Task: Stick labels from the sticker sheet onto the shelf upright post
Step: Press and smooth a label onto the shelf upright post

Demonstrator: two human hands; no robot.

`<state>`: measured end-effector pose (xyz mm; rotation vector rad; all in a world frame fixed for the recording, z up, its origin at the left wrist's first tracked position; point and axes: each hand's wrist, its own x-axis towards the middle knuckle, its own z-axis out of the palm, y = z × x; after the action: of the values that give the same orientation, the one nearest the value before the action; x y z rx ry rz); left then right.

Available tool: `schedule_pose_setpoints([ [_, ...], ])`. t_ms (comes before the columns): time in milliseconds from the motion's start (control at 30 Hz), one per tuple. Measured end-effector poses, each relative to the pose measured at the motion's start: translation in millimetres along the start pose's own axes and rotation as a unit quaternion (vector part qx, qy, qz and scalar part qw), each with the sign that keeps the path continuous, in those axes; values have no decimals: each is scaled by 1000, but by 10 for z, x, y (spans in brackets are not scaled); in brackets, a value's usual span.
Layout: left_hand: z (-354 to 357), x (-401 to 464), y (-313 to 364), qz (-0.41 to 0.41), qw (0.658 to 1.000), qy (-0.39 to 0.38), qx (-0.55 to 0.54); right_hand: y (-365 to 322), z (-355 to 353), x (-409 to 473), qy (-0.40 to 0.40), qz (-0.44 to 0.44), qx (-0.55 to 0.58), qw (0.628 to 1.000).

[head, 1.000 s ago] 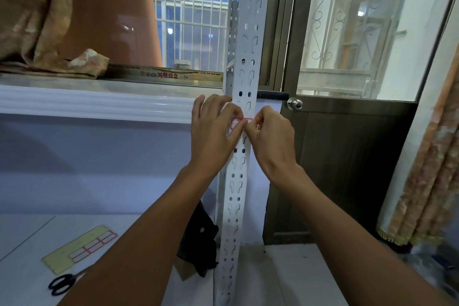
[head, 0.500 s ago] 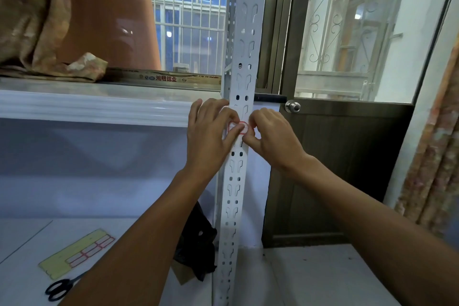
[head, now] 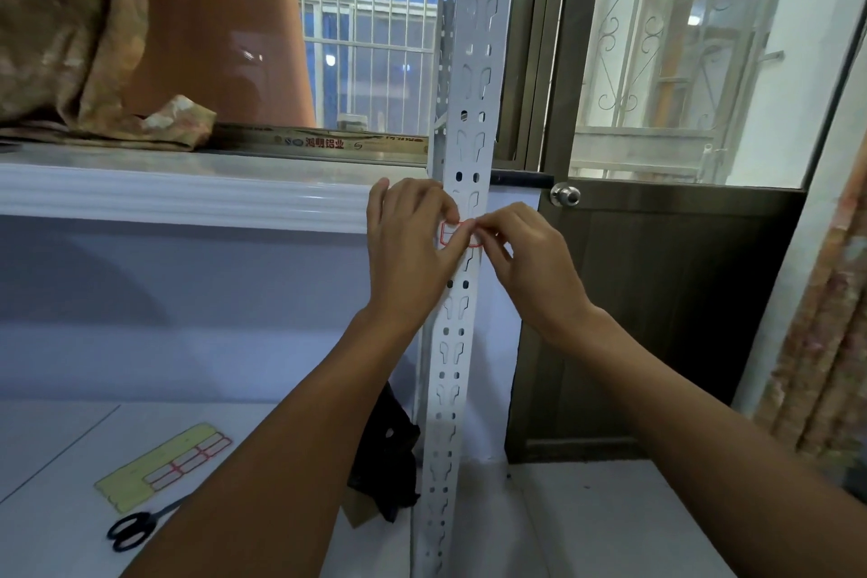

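Note:
A white perforated shelf upright post (head: 469, 75) stands vertically in the middle of the view. A white label with a red border (head: 451, 234) lies across the post at hand height. My left hand (head: 407, 244) wraps the post's left edge, its thumb pressing the label. My right hand (head: 525, 258) pinches the label's right end with fingertips against the post. The yellow sticker sheet (head: 162, 467), holding several red-bordered labels, lies on the white floor at lower left.
Black-handled scissors (head: 131, 530) lie below the sheet. A black bag (head: 384, 451) sits behind the post's base. A white window ledge (head: 187, 197) runs left; a dark door with a round knob (head: 565, 195) stands right. Curtains hang at both sides.
The view shifted slightly. Both hands stay on the label at the post; my right fingers moved along the label's right end.

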<state>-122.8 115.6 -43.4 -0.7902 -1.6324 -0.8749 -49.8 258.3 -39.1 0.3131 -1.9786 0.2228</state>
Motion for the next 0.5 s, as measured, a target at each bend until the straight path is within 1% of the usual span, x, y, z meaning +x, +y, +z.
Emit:
schedule_pose_setpoints([
  [100,-16,6,23,-6,1000,-1,-2,-31,2,10,3,41,18,999],
  [267,-53,25,126,-37,999,-13,-15,-19,68,-19,-6,56,59,997],
  [300,-64,28,148,-43,999,-14,-21,-5,95,-44,2,73,81,994],
  [333,-72,31,163,-47,998,-17,-24,12,112,-73,21,109,111,988],
  [400,-76,33,169,-51,998,-22,-27,63,113,-138,77,210,172,959],
  [433,-73,31,157,-50,998,-24,-27,101,100,-169,98,245,190,946],
  [500,-61,26,117,-40,998,-28,-26,171,57,-215,95,255,205,940],
])
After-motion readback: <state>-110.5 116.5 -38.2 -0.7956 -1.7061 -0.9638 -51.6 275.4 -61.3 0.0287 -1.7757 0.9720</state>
